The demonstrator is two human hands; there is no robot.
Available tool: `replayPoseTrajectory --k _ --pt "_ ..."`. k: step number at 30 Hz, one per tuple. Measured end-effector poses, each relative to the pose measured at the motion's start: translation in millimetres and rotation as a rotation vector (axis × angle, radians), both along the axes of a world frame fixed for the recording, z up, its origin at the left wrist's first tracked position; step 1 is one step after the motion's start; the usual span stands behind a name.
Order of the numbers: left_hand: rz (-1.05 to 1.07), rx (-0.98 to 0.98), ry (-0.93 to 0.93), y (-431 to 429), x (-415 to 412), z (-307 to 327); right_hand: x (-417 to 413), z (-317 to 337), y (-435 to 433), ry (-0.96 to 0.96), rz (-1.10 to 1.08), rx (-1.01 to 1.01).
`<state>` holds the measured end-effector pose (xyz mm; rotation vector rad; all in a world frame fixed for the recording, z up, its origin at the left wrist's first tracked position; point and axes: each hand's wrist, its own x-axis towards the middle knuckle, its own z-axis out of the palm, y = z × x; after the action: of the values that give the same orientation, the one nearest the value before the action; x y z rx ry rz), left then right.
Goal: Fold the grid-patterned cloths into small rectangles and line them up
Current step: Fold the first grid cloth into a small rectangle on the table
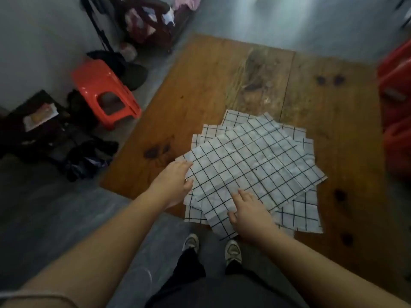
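Two shoes stand on the grey floor under the near table edge. The right hand lies flat on the top cloth, fingers spread and straight. The left hand is at that cloth's left edge, fingers and thumb touching it; I cannot tell whether it pinches. The cloths lie unfolded, fanned in a loose stack at the near side of the wooden table. Beyond, left, a red stool stands on the floor.

lower cloths mostly covered, red object cut off right
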<state>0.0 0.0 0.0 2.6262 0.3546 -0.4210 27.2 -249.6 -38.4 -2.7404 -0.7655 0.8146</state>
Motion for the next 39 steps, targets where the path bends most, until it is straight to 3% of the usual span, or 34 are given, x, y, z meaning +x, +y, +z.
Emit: replayPoseTrajectory --k 7,17,25,30,33,39 --pt "-0.179 -0.088 0.022 27 11 -60 -55 -28 34 -0.027 -0.130 -0.030" --pt "-0.553 0.059 0.031 61 10 -110 -97 -87 43 -0.105 -0.244 -0.155" --pt "-0.578 0.134 -0.011 75 3 -108 -97 -79 34 -0.147 -0.336 0.003" --pt "-0.670 0.090 0.005 76 -10 -106 -98 -62 28 0.010 -0.676 0.274" --pt "-0.750 0.056 0.039 75 -24 -99 -100 -50 27 0.037 -0.758 0.370" --pt "-0.642 0.051 -0.225 78 -46 -95 -110 -25 11 -0.042 -0.764 0.456"
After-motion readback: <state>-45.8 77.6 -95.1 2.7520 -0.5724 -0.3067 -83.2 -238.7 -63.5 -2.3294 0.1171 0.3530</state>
